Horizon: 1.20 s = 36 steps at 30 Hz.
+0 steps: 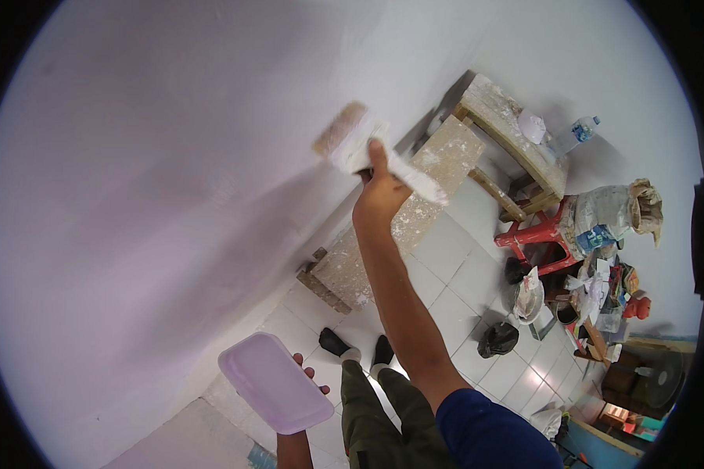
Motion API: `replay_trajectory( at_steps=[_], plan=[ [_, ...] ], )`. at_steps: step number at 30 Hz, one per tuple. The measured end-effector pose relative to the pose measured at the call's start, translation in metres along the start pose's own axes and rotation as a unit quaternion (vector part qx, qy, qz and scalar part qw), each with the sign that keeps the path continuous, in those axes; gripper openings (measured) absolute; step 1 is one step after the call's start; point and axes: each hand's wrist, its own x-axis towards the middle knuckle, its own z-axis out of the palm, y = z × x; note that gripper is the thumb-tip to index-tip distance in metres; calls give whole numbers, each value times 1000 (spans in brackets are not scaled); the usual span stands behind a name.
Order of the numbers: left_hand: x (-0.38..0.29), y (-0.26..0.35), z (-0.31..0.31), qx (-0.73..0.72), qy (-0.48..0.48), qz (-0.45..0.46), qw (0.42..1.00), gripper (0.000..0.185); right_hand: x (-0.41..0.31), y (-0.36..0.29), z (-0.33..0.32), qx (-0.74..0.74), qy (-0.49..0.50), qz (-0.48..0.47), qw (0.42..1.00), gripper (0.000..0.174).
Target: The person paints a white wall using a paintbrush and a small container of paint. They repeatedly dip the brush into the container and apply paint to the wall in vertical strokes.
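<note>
My right hand (382, 190) grips the white, paint-smeared handle of a wide flat paintbrush (345, 136), slightly blurred. The tan bristles are at or close to the wall (199, 146), which has a pale lilac tint; whether they touch it I cannot tell. Lower down, my left hand (308, 374) holds a shallow lilac rectangular tray (274, 382) from beneath, its fingertips showing past the right rim. The tray's inside looks the same lilac; I cannot tell how much paint lies in it.
A paint-spattered board (399, 228) runs along the wall's foot. Beyond it stands a spattered wooden bench (513, 126) with a plastic bottle (584, 129). A red plastic stool (540, 237) bears a sack (601, 214). A black plastic bag (497, 340) lies on the tiled floor (446, 305).
</note>
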Motion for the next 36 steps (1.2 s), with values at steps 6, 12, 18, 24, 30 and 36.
replay_trajectory(
  at_steps=[6,12,18,24,30,36],
  plan=[
    [1,-1,1,-5,-7,2,1000,70,6,-4,7,43,-16,13,999,48],
    [0,-5,-3,11,-5,10,1000,67,10,93,-89,-84,57,94,990,57],
    [-13,-10,-4,-2,9,10,1000,69,2,26,-21,-50,4,-9,999,41],
    [-18,-17,3,-3,-3,16,1000,71,0,-93,85,55,-77,-64,993,40],
    [-20,-18,13,2,-4,24,1000,71,5,-40,30,-9,1,22,1000,43],
    [-20,-15,12,8,7,7,1000,70,20,-9,-6,-81,30,32,996,44]
  ],
)
